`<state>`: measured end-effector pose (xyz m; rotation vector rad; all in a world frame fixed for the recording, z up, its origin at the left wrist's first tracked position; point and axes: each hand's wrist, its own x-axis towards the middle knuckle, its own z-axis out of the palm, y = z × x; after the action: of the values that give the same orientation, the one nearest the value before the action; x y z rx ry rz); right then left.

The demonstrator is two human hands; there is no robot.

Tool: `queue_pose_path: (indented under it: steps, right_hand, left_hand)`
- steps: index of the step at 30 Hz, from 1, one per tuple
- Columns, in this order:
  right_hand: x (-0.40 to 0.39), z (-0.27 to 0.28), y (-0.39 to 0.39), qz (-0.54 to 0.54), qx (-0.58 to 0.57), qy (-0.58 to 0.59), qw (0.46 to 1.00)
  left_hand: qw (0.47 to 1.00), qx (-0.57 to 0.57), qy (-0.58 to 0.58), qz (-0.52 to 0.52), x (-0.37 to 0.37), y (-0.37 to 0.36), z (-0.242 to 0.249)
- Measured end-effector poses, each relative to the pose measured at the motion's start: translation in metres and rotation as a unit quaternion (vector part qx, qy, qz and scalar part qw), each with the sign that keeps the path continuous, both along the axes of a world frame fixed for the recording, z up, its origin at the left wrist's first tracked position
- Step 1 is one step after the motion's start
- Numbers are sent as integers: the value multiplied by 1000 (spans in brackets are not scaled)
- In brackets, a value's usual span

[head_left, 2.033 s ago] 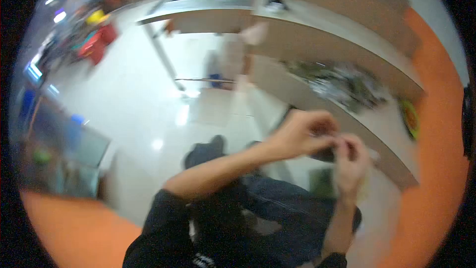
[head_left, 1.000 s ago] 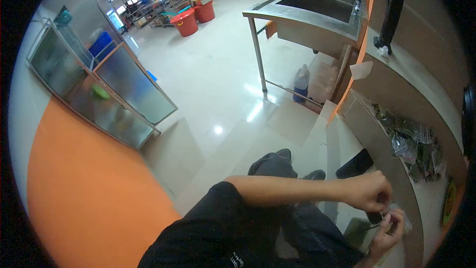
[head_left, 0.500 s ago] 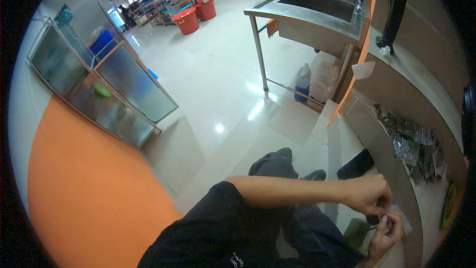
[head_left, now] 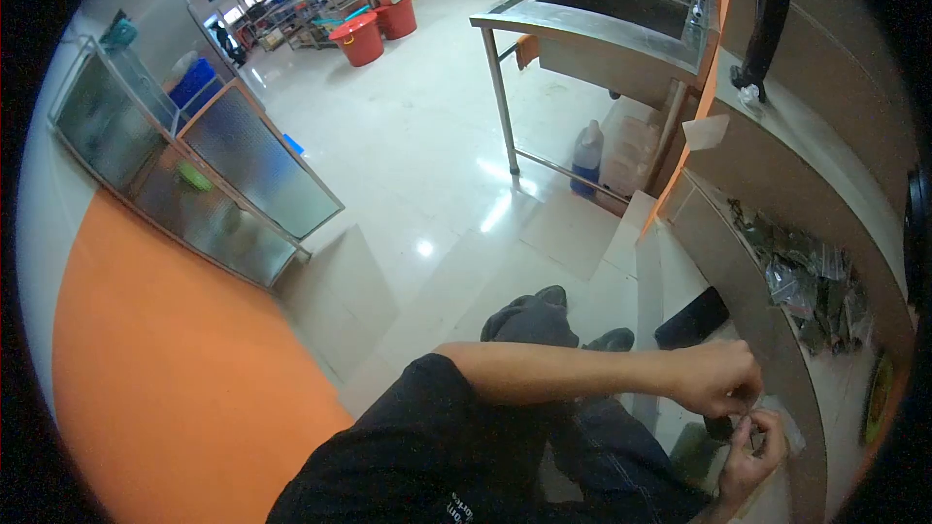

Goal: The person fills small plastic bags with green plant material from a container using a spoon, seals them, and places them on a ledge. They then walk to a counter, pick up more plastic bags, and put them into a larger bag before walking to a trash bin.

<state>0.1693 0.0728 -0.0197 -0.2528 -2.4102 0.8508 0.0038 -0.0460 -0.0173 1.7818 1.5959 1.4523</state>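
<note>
My left hand (head_left: 720, 376) reaches across from the left with its fingers closed and pointing down. Just below it, my right hand (head_left: 755, 454) is pinched, its fingertips meeting those of the left. A clear plastic bag (head_left: 794, 429) shows beside and behind the fingers; both hands seem to grip its edge, though the exact hold is partly hidden. Below the left wrist, a small dark object (head_left: 718, 427) is mostly covered by the hands. On the ledge to the right lie several clear bags with dark green contents (head_left: 811, 281).
A black flat rectangular object (head_left: 692, 318) lies near my feet. Ahead stands a steel sink (head_left: 524, 15) with a bottle of blue liquid (head_left: 587, 160) beneath it. Frosted glass panels (head_left: 257, 160) stand at the left. Red tubs (head_left: 357, 39) sit farther back. A yellow-green round item (head_left: 879, 398) is at the right edge.
The view has shifted slightly. Both hands stay together at the plastic bag, with only small finger movement.
</note>
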Motion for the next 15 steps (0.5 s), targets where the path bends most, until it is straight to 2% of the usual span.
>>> queue_pose_path:
  steps: [3, 6, 10, 12, 15]
  right_hand:
    - [0, 14, -12, -23, -43, 1, 999]
    - [5, 7, -11, -99, 63, -1, 993]
    - [-10, 35, -13, -61, 24, -57, 996]
    - [-15, 46, -8, -60, -9, -78, 995]
    - [-25, 59, 9, -9, 16, -112, 994]
  left_hand:
    - [999, 19, -36, 0, -1, 0, 3]
    - [1000, -3, -16, 12, -3, -4, 2]
    - [999, -28, -31, -19, -25, 3, -1]
    - [1000, 1, -4, -13, -34, 3, 8]
    - [1000, -5, 2, -2, -39, 3, 14]
